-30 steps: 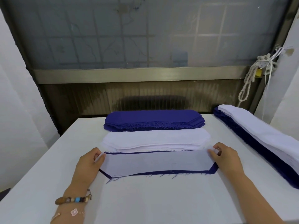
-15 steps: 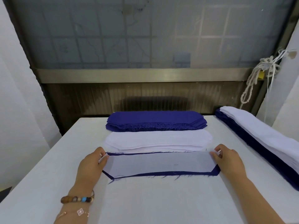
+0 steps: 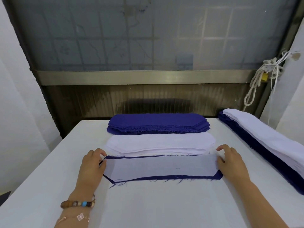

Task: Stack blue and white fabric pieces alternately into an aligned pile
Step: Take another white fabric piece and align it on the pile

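Observation:
A thin white fabric piece (image 3: 161, 167) lies on a blue fabric piece (image 3: 164, 177) on the table in front of me; the blue shows as a border along the near edge and the corners. My left hand (image 3: 92, 167) pinches the left end of the white piece. My right hand (image 3: 230, 160) holds the right end, fingers curled over its edge. Behind them sits a pile of white pieces (image 3: 159, 143), and behind that a pile of blue pieces (image 3: 158, 123).
A long stack of blue and white pieces (image 3: 263, 145) runs along the right side of the white table (image 3: 148, 208). A dark panel and window stand behind the table's far edge. A white cord (image 3: 256, 83) hangs at the right.
The white piece has been nudged slightly on the blue one; both hands stay at its ends with little visible shift. The view has tilted a little.

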A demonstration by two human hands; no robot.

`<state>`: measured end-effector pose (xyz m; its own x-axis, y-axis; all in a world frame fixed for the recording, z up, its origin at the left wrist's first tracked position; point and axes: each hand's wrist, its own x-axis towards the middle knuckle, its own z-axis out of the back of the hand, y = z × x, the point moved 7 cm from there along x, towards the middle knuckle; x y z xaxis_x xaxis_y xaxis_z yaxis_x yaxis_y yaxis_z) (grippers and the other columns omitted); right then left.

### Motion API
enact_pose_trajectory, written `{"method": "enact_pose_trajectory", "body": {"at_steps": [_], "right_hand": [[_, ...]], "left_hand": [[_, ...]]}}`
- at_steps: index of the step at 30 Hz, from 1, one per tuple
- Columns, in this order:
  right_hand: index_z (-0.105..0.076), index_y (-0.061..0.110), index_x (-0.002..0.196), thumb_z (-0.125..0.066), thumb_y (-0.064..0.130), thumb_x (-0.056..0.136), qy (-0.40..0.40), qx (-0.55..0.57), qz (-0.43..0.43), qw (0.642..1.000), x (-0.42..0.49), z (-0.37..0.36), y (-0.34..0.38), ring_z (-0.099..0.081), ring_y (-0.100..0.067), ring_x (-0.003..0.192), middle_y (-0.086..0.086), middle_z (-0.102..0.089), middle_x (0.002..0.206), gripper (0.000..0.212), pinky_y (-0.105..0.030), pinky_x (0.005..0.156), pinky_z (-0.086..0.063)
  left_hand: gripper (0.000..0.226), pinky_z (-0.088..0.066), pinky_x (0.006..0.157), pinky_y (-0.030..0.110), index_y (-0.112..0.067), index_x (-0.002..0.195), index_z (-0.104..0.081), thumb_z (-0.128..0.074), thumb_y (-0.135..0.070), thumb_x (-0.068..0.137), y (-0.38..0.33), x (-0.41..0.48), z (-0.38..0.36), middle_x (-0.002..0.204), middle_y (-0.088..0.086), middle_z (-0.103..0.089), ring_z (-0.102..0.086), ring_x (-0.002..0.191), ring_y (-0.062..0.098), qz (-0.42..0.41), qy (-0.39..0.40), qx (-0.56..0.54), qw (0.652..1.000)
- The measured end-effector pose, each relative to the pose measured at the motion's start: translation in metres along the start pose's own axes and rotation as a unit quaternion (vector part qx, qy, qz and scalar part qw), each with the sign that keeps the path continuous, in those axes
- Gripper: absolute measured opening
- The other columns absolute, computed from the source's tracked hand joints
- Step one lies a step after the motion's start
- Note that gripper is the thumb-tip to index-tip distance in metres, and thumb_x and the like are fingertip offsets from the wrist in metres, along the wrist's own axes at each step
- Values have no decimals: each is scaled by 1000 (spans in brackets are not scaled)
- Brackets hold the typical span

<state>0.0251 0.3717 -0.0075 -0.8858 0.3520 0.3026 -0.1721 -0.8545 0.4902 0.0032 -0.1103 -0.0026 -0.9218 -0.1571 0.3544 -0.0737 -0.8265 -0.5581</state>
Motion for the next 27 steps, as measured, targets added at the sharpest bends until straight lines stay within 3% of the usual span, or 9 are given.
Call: {"method": "enact_pose_trajectory", "body": {"at_steps": [4,8,11,14,20,23,27], "right_hand": [[-60,19,102,-51,8,90,2,-14,4,1000,0,-1,1,-47,-25,89,-1,-48,90,19,-36,72,-44],[-62,17,100,-51,9,91,0,-42,5,999,3,1,3,-46,-24,90,-3,-49,91,16,-36,77,-44],[-61,17,103,-53,10,93,-42,-32,18,998,10,7,16,-48,-23,91,-3,-51,96,14,-34,80,-45],[-60,18,104,-56,10,93,-62,1,71,996,20,4,44,-49,-19,92,-1,-52,100,15,-32,82,-47],[-61,17,106,-54,9,95,14,76,154,985,36,-39,114,-50,-13,96,2,-54,103,16,-21,84,-43],[-65,12,102,-61,12,92,55,115,144,981,40,-60,127,-54,-15,90,-3,-57,100,10,-24,83,-48],[-68,9,92,-72,12,85,49,169,112,978,43,-68,121,-54,-12,81,-4,-58,94,9,-6,71,-42]], "left_hand": [[17,-45,66,37,-18,86,-60,-57,-1,88,-1,-1,-2,74,-2,-49,-48,74,21,-9,14,11,1000],[19,-42,57,32,-21,77,-57,-58,-7,88,7,2,-6,62,1,-54,-51,62,19,36,24,-21,999],[12,-46,62,30,-21,81,-56,-58,-16,92,2,13,-6,75,-1,-60,-55,68,15,59,12,-18,998],[6,-48,71,28,-23,95,-57,-61,-20,92,-25,28,-7,90,0,-59,-57,82,17,27,-19,-4,999],[1,-44,68,24,-22,94,-60,-60,-21,93,-84,49,-39,89,-3,-58,-56,81,14,-21,-26,-38,999],[7,-47,69,26,-21,92,-60,-60,-27,94,-85,51,-60,87,-4,-59,-54,83,14,-11,-14,-17,1000],[10,-43,74,26,-23,99,-63,-63,-31,92,-70,55,-61,92,-4,-61,-51,88,14,-20,-43,-4,999]]}}
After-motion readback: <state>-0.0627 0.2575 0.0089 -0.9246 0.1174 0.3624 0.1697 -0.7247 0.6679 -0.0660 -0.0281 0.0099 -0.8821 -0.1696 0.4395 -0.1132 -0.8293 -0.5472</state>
